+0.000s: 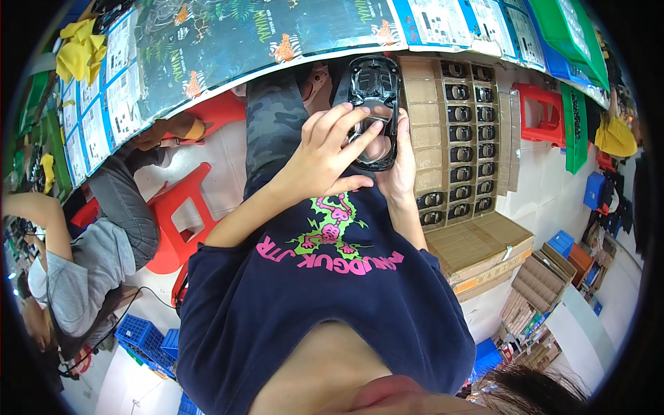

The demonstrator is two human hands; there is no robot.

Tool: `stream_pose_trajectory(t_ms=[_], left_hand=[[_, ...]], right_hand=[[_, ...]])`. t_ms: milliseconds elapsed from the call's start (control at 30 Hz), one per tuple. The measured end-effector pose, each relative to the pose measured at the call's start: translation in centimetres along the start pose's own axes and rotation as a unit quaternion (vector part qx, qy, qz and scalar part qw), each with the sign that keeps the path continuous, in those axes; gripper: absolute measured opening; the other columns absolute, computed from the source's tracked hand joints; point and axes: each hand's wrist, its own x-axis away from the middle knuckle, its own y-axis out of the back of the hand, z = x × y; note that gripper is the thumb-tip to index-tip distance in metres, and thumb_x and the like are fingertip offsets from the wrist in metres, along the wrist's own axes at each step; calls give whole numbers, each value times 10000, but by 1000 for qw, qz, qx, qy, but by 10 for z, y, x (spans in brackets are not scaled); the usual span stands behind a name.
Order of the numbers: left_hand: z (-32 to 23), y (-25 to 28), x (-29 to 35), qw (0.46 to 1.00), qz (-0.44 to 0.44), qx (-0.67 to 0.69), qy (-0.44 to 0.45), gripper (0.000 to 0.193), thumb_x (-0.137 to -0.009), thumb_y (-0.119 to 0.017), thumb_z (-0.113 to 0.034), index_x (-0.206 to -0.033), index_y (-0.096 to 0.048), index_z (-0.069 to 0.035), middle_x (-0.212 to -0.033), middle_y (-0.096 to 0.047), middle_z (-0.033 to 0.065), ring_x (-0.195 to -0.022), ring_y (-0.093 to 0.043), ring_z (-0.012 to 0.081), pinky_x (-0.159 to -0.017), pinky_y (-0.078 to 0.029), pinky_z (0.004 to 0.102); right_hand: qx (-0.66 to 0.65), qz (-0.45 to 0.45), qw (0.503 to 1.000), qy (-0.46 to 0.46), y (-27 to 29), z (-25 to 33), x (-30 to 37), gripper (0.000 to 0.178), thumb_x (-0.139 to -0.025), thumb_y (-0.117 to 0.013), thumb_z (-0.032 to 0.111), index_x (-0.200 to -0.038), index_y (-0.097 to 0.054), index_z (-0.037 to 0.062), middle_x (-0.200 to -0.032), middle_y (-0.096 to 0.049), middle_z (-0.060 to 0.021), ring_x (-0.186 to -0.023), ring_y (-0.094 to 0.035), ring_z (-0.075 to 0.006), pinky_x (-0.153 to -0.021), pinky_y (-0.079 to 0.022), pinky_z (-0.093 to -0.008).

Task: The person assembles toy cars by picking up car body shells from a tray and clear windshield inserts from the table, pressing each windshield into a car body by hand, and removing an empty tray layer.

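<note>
Left hand: the left hand point(325, 155) is curling its fingers point(349, 128) over the near half of a black toy car body point(374, 111), thumb lying under the shell's lower rim, the grip closed on it.
Right hand: the right hand point(400, 162) is cupping the same shell from its right side, fingers partly hidden behind the plastic, so how far they are spreading cannot be told.
Car body: it is being held upright above the lap, nose pointing at the table edge point(290, 59), clear window panel facing the camera.
Room to move: the shell's far end is sitting just under the table edge; to its right the cardboard tray point(429, 104) is lying almost touching the right hand; to its left, past a camouflage trouser leg point(273, 117), bare floor is opening toward a red plastic stool point(183, 207).
Tray: its cells are holding rows of small dark car shells point(470, 131); it is resting on stacked cardboard boxes point(477, 245).
Hidden or unclear: the dark printed shirt point(325, 290) is covering the lap and both elbows; the shell's underside is out of sight; the far tray rows are bending into the rim blur.
Beyond: a seated person in grey point(97, 263) is working left of the stool, cut off by the frame's edge.
</note>
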Motion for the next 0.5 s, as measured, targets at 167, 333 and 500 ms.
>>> stream_pose_trajectory(t_ms=[167, 333, 500], left_hand=[[1, -5, -13, 940, -227, 175, 185, 547, -706, -645, -94, -1178, -392, 15, -1152, -431, 136, -1097, -394, 234, -869, -347, 285], [21, -17, -17, 781, -71, 555, 279, 351, -811, -585, -95, -1120, -438, -17, -950, -537, 32, -799, -506, 56, -628, -413, 173], [16, -18, -20, 744, -89, 573, 332, 299, -827, -579, -137, -1086, -477, -29, -863, -563, -3, -583, -470, -4, -442, -352, 139]], right_hand=[[-53, 95, 994, 8, -11, 6, 2, 349, -942, -262, 363, -1066, -359, 51, -1101, -492, -170, -964, -554, -229, -800, -481, -381], [-18, 45, 999, 15, -21, 9, 5, 276, -928, -377, 293, -1063, -368, 51, -1116, -490, -130, -1011, -504, -168, -803, -464, -318], [216, 26, 976, 13, -18, 11, 1, 238, -843, -495, 50, -1044, -372, 15, -986, -536, -84, -819, -526, -78, -690, -442, -223]])
